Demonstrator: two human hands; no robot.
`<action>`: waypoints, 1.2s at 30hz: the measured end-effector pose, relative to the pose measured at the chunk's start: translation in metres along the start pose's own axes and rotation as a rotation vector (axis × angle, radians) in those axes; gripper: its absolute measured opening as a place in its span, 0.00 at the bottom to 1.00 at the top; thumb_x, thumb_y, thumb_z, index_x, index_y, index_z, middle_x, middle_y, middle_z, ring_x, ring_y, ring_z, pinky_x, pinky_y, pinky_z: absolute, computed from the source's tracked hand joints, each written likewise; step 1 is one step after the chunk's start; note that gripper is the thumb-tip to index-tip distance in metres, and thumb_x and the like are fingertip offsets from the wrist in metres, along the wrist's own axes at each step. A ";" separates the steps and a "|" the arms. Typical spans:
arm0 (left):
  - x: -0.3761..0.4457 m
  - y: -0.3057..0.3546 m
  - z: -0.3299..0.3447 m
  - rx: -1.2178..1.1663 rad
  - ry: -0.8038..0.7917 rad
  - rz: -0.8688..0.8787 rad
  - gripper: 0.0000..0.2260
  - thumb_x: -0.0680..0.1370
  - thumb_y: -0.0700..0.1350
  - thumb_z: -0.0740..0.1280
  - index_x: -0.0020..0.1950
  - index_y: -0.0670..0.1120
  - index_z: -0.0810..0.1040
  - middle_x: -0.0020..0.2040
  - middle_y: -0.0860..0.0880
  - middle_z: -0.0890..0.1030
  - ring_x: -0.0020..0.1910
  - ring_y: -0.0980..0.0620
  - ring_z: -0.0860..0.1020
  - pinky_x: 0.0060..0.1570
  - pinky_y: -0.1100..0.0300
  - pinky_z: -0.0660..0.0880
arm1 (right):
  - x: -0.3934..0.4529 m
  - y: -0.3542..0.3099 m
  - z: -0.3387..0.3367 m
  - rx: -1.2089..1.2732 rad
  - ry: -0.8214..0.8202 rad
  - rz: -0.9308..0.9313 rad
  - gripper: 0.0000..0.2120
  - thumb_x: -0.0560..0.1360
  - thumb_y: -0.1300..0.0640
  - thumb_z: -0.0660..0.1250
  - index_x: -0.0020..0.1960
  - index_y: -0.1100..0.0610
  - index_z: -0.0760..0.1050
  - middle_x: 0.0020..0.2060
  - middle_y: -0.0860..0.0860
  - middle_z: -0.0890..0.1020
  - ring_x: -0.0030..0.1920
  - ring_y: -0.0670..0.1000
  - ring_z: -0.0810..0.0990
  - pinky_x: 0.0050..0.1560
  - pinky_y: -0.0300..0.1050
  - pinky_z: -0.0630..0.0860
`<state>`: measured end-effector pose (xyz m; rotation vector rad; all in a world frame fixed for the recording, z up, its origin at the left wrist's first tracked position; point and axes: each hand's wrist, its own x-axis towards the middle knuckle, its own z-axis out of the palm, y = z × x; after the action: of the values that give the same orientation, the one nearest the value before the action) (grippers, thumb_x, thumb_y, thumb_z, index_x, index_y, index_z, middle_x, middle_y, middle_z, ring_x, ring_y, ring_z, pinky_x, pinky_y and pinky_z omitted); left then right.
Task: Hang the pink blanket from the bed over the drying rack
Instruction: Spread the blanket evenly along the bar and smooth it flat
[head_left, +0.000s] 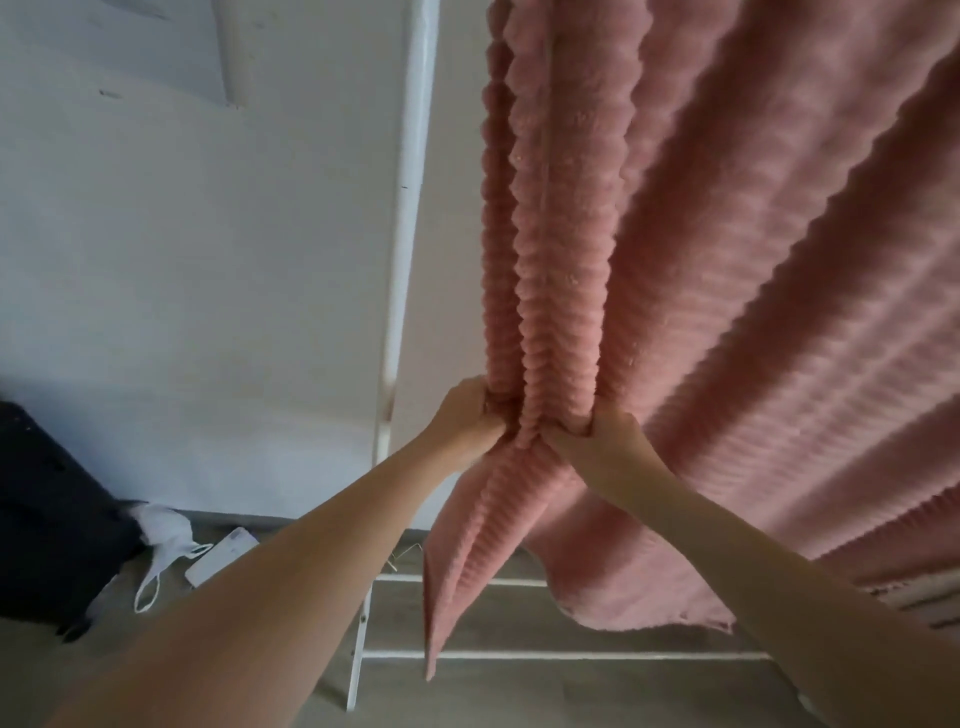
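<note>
Both arms reach forward: the left hand and right hand each clench a gathered fold of the pink blanket, which already hangs over the white drying rack. Judged step: straightening; next, spread the bunched folds sideways along the rack.

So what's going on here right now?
A person is working on the pink blanket, which hangs down in long folds beside the white drying rack. The left hand and right hand each have a closed grip on bunched folds near the lower edge, close together. A white garment lies on the floor at left.
</note>
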<state>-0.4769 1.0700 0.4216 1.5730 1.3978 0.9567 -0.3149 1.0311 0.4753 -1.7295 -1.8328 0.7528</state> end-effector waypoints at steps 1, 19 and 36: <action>0.001 -0.003 0.004 0.007 0.003 -0.014 0.03 0.72 0.38 0.67 0.38 0.42 0.78 0.36 0.48 0.81 0.38 0.50 0.81 0.39 0.59 0.77 | -0.001 0.004 -0.004 0.008 0.039 0.001 0.06 0.74 0.55 0.71 0.49 0.49 0.77 0.37 0.40 0.79 0.39 0.40 0.78 0.40 0.37 0.76; -0.045 -0.085 -0.009 0.279 0.100 -0.237 0.13 0.81 0.42 0.63 0.36 0.43 0.69 0.33 0.49 0.75 0.31 0.51 0.75 0.39 0.48 0.77 | 0.007 -0.013 -0.032 0.191 0.437 -0.102 0.10 0.77 0.48 0.67 0.42 0.53 0.75 0.33 0.44 0.78 0.33 0.40 0.74 0.37 0.38 0.72; -0.070 -0.095 -0.025 0.053 0.031 -0.273 0.27 0.78 0.29 0.53 0.75 0.48 0.62 0.66 0.55 0.71 0.67 0.57 0.71 0.61 0.63 0.67 | -0.010 -0.017 0.024 -0.226 -0.118 0.012 0.16 0.73 0.50 0.72 0.56 0.59 0.79 0.39 0.47 0.79 0.49 0.56 0.83 0.44 0.43 0.74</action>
<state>-0.5429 1.0085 0.3423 1.3654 1.6216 0.7882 -0.3429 1.0194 0.4700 -1.8726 -2.0569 0.6873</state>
